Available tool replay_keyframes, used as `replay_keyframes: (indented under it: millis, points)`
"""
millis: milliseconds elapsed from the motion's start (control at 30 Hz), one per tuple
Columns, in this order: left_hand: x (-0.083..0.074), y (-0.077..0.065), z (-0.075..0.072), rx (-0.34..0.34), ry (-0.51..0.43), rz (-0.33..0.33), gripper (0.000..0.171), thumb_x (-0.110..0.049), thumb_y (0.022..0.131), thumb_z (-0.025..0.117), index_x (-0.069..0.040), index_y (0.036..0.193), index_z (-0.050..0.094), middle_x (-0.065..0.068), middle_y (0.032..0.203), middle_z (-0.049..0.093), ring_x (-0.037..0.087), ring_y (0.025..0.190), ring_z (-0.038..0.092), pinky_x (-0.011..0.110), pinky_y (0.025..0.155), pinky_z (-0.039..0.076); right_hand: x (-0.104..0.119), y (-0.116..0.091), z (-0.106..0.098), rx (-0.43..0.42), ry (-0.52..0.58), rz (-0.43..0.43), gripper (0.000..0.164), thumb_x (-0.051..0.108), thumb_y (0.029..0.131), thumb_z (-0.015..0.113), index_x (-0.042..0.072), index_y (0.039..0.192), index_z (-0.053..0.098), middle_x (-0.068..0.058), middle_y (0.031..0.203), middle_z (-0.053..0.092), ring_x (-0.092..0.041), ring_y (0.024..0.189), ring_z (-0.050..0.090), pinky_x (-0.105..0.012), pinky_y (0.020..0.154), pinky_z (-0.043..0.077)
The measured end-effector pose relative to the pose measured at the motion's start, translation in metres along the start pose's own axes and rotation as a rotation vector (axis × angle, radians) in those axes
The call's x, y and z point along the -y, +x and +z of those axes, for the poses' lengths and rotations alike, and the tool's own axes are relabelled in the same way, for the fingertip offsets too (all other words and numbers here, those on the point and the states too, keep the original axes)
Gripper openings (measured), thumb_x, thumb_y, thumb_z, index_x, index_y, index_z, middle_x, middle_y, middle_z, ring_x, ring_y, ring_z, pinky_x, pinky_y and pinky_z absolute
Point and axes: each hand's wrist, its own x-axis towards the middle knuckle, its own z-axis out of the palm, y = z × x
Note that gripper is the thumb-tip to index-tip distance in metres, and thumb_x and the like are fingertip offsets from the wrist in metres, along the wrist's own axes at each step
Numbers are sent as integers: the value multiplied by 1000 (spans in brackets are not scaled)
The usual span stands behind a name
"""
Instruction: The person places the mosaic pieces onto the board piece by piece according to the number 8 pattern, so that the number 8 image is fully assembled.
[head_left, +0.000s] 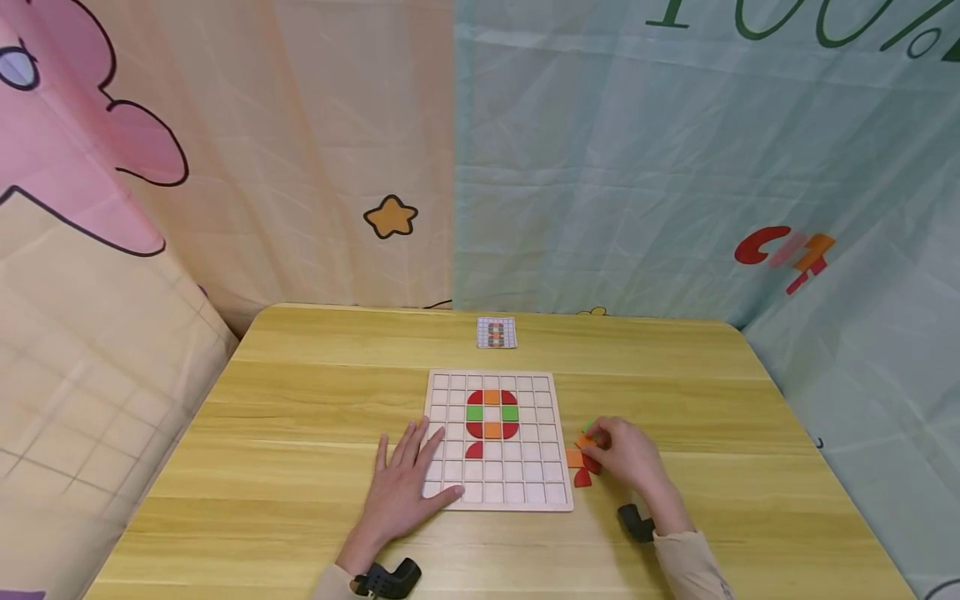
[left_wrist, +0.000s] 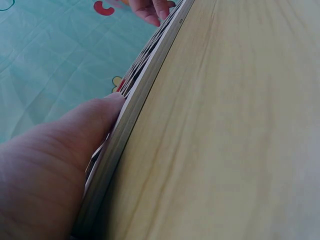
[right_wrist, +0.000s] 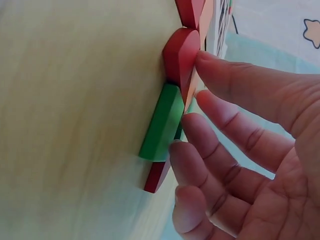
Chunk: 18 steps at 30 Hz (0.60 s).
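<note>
A white grid board (head_left: pixel 531 472) lies on the table, bearing a ring of red quarter-round, orange and green tiles. Below the ring sits one more red quarter-round tile (head_left: pixel 474 451). My left hand (head_left: pixel 402 487) rests with spread fingers on the board's lower left part; its thumb lies over the near edge. To the right of the board, my right hand (head_left: pixel 628 454) pinches an orange square tile (head_left: pixel 582 442) between thumb and index finger. Around those fingertips lie another orange tile (head_left: pixel 574 459), red quarter-round tiles (right_wrist: pixel 181 55) and a green tile (right_wrist: pixel 162 122). The fingers partly hide this group.
A small pattern card (head_left: pixel 497 332) lies beyond the board near the far table edge. The wooden table (head_left: pixel 300 400) extends around the board. Printed curtains (head_left: pixel 600 167) hang behind and beside it. Black camera bands (head_left: pixel 390 578) sit at both wrists.
</note>
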Motion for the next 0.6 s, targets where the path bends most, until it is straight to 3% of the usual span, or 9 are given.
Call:
replay_keyframes:
  millis: [600]
  points:
    - [-1,0,-2,0,1,3,89,-71,81,52,-16,148,35,11,155,21,29,142,14,57,109,-2,3,5,1,1,-22,44,20,14,75,79,7,90,67,2,73,56,-14,66,52,-33,58,44]
